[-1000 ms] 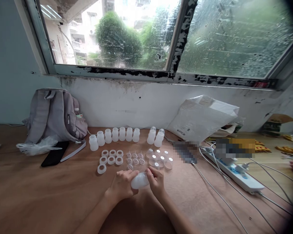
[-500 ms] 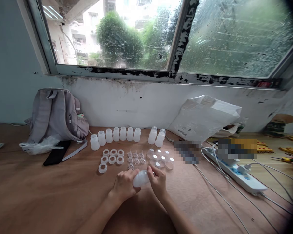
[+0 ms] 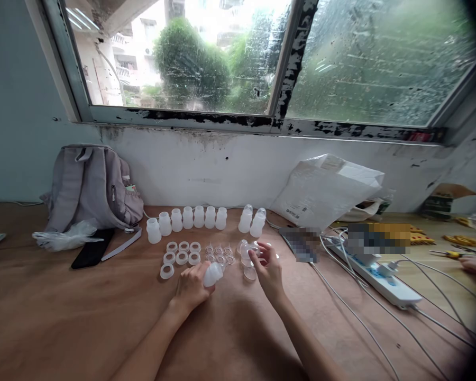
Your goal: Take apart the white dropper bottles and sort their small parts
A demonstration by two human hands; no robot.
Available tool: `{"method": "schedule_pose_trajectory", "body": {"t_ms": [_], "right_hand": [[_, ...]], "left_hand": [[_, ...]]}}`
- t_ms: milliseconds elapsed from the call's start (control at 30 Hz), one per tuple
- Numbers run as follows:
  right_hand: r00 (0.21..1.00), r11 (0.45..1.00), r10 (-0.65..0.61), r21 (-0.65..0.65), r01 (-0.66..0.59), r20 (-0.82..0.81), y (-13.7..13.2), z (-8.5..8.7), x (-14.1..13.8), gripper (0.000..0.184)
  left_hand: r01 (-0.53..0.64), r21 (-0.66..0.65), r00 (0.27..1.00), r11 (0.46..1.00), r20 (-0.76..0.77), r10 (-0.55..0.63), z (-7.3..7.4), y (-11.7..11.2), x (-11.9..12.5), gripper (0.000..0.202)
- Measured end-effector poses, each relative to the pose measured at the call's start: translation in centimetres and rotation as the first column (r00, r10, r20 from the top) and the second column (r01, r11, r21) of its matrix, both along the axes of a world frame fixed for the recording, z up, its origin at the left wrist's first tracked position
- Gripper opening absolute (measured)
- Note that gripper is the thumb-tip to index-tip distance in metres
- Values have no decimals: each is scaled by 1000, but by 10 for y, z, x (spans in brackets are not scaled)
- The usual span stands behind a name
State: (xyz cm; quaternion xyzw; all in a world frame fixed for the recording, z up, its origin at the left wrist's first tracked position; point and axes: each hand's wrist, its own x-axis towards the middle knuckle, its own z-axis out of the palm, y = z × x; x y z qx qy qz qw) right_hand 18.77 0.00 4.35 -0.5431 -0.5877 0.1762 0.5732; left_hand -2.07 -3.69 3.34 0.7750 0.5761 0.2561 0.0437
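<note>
My left hand [image 3: 193, 286] is closed round a frosted white baby bottle [image 3: 213, 275], tilted with its top to the upper right. My right hand [image 3: 268, 267] is over the group of clear domed bottle caps [image 3: 249, 273], thumb and fingers curled round one of them; the hand partly hides the group. Left of the caps lie several clear nipples [image 3: 221, 259]. Farther left are several white screw rings [image 3: 181, 258] in rows. Behind them stands a line of open frosted bottles [image 3: 188, 218], with two capped bottles [image 3: 257, 223] to their right.
A grey backpack [image 3: 89, 185], a crumpled plastic bag [image 3: 65, 236] and a black phone-like slab [image 3: 88, 255] are at the left. On the right are a large white plastic bag [image 3: 321, 190], a power strip [image 3: 396, 291] with trailing cables and another person's hand [image 3: 474, 264].
My right hand has let go of the bottle and moved up and right to the clear caps. My left hand has shifted slightly left with the bottle.
</note>
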Motion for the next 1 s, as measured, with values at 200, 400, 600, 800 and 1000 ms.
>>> {"method": "schedule_pose_trajectory", "body": {"t_ms": [200,400,600,800,1000], "right_hand": [[972,999,-43,-16,48,231,-9,4,42,33],[914,980,46,-196,37,403,-11,-16,69,23],[901,976,65,-213,31,429,0,-33,63,21],[857,1000,-23,25,12,515,-7,-6,37,20],[823,927,376,-164,-338,426,-26,12,-35,21]], "left_hand": [[1,18,1000,1000,24,-1,1,-3,0,30],[13,18,999,1000,37,-13,3,-7,2,30],[18,23,999,1000,50,-20,1,-6,2,31],[16,79,995,997,92,-23,-5,-2,1,34],[-6,102,963,995,270,-22,-18,4,6,34]]}}
